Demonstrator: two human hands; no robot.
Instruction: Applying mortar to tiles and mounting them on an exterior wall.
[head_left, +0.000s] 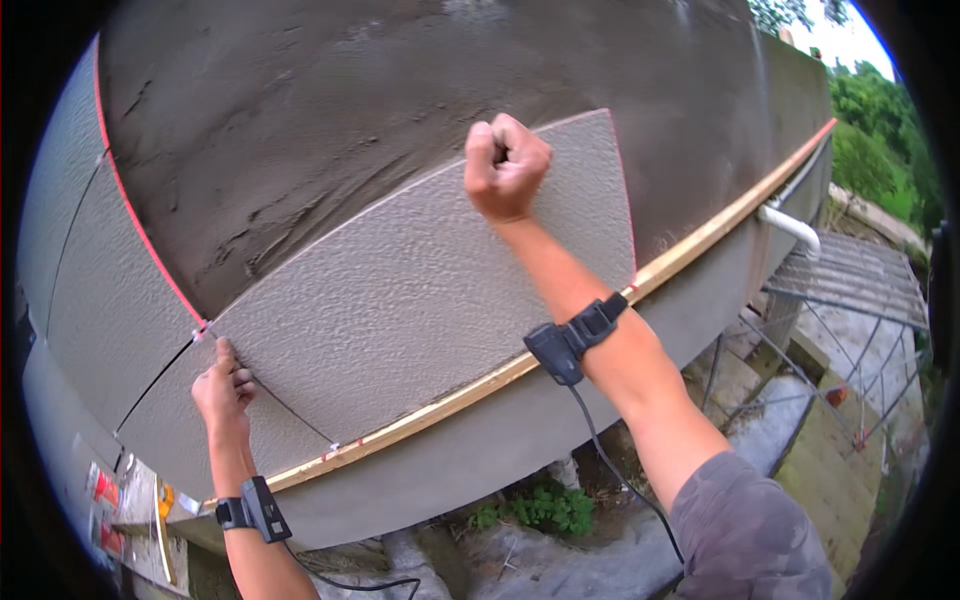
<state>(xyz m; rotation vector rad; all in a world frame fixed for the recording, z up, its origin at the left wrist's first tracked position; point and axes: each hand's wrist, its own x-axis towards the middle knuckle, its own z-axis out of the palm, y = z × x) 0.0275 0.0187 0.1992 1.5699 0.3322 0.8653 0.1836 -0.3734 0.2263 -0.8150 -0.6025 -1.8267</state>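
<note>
A large grey textured tile (400, 290) lies against the wet mortar of the wall, its lower edge along a wooden batten (440, 408). Over the tile's upper part is my right hand (508, 168), balled into a fist with nothing visible in it; I cannot tell whether it touches the surface. At the tile's left joint, my left hand (222, 392) has its index finger extended up toward a white spacer (203, 328) at the corner. Its other fingers are curled, and whatever they might hold is hidden. Another white spacer (335, 446) sits at the joint's lower end.
More grey tiles (120, 270), one edged in red, cover the wall at left. Brown mortar (330, 90) spreads above. A white pipe (795, 228) juts out at right near metal scaffolding (850, 275). Black cables (615, 455) hang from both wrist straps. Plants (540, 508) grow below.
</note>
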